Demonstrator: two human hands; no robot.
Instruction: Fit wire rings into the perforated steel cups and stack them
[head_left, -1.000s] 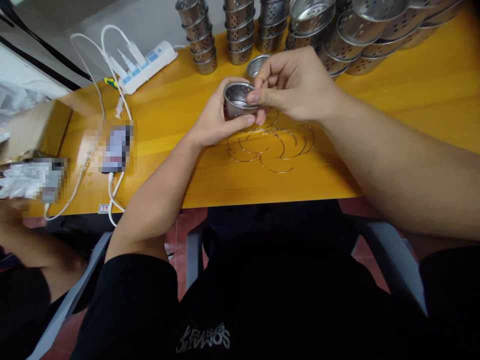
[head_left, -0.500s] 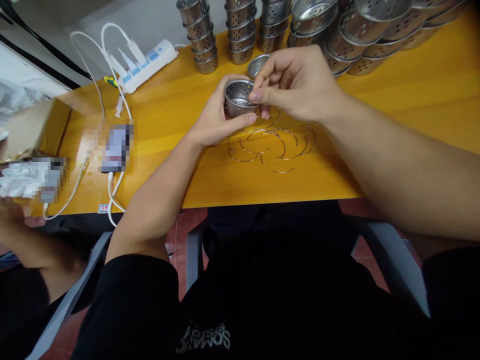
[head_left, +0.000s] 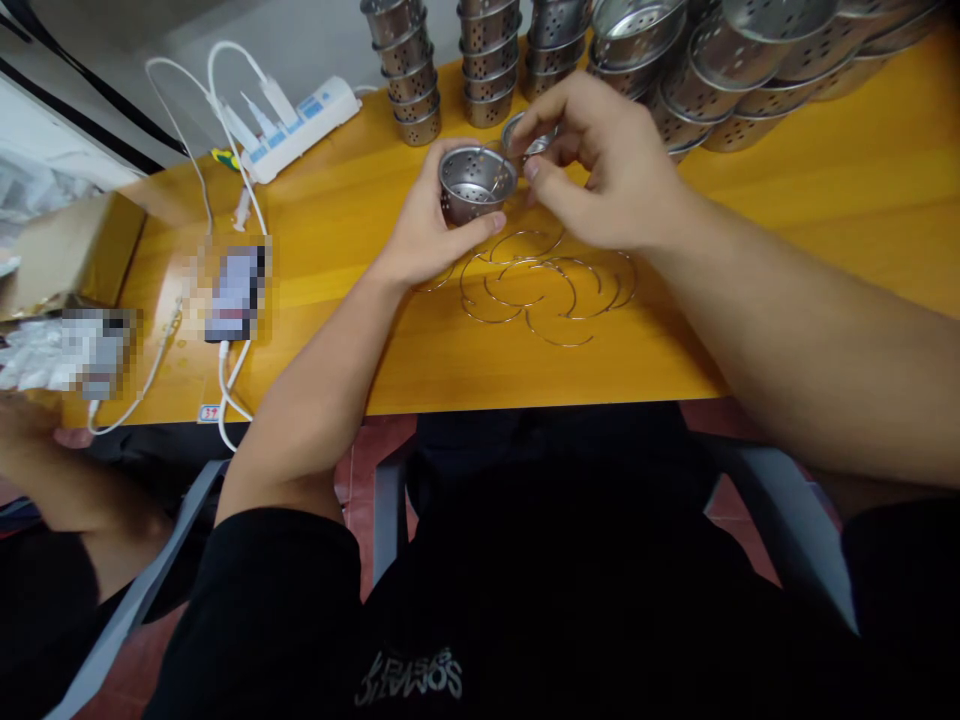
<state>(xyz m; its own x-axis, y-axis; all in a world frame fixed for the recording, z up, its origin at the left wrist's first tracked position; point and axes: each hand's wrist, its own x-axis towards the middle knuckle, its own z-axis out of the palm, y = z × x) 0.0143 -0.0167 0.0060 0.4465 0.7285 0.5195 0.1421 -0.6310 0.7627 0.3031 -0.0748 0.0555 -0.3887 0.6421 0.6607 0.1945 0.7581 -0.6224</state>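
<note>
A small perforated metal strainer cup (head_left: 469,210) is in my left hand (head_left: 431,230), fingers wrapped round its side, its mouth tilted toward me. My right hand (head_left: 600,165) is curled beside the cup's right rim. A thin curved wire handle (head_left: 496,162) runs from the cup to its fingertips; the exact grip is partly hidden. Several loose curved wires (head_left: 525,290) lie on the table below both hands. Just behind the right fingers, another small metal cup (head_left: 536,145) stands partly covered.
Stacks of perforated cups (head_left: 412,90) line the back of the yellow table (head_left: 637,370), with larger strainers (head_left: 720,80) at right. A power strip (head_left: 304,125), a phone (head_left: 236,295) with white cables and a cardboard box (head_left: 75,245) are on the left. Another person's arm (head_left: 67,480) shows at far left.
My right hand has drawn slightly away from the cup's rim, its thumb and index finger spreading apart. The cup has shifted a little left and tilted, and more of the wire shows.
</note>
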